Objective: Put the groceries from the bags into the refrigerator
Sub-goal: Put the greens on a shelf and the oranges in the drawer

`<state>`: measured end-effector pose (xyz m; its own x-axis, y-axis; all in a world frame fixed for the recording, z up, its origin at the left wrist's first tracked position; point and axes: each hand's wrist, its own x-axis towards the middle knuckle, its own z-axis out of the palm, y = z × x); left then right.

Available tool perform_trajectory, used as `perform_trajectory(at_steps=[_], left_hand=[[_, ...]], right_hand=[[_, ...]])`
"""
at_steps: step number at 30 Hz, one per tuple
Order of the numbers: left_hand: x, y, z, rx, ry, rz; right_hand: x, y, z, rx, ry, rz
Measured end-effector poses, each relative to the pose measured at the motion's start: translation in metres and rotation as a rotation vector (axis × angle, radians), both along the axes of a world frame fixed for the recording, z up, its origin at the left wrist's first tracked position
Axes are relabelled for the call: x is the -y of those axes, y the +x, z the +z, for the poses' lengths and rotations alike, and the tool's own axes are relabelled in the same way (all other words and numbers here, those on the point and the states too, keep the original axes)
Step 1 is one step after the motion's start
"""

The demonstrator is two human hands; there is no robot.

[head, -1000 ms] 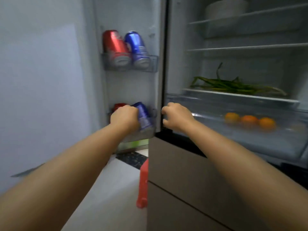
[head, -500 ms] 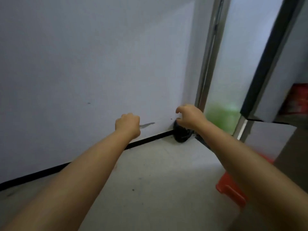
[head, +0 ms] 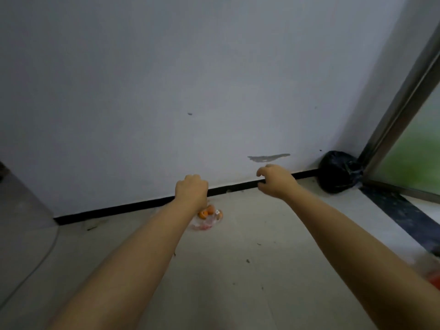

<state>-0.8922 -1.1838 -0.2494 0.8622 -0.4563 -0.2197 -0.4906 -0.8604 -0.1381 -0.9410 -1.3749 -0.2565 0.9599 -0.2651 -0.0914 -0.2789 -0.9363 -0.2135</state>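
Several oranges: in a clear plastic bag (head: pixel 207 219) on the floor (head: pixel 238 270) by the black baseboard (head: pixel 123 209), partly behind the left wrist.
Handling: likely light, soft and slippery film; gather it at the top.
Left hand (head: pixel 191 193): curled into a fist, holding nothing visible.
Right hand (head: pixel 276 181): fingers loosely hooked, empty.
Hidden: bag's opening; black bag (head: pixel 339 172) contents; red blur, lower right.

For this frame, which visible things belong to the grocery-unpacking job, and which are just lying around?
Job:
clear bag of oranges on the floor by the wall
left hand, fisted, holding nothing
right hand, fingers loosely curled, holding nothing

Lying about:
black bag in the corner
grey patch on the wall
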Motion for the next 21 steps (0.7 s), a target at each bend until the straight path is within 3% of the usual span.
perform_trajectory(at_steps=[9,14,21], left_hand=[[-0.007,0.209,-0.061,-0.149,0.001,0.046],[-0.015,0.327,-0.130,-0.196,0.021,0.049],[-0.001,0.497,-0.242,-0.344,0.042,-0.065]], right_hand=[[0.005,0.207,-0.077,-0.244,0.062,0.001],[-0.011,0.317,-0.149,-0.326,0.120,0.052],[-0.025,0.450,-0.268,-0.418,0.222,-0.052]])
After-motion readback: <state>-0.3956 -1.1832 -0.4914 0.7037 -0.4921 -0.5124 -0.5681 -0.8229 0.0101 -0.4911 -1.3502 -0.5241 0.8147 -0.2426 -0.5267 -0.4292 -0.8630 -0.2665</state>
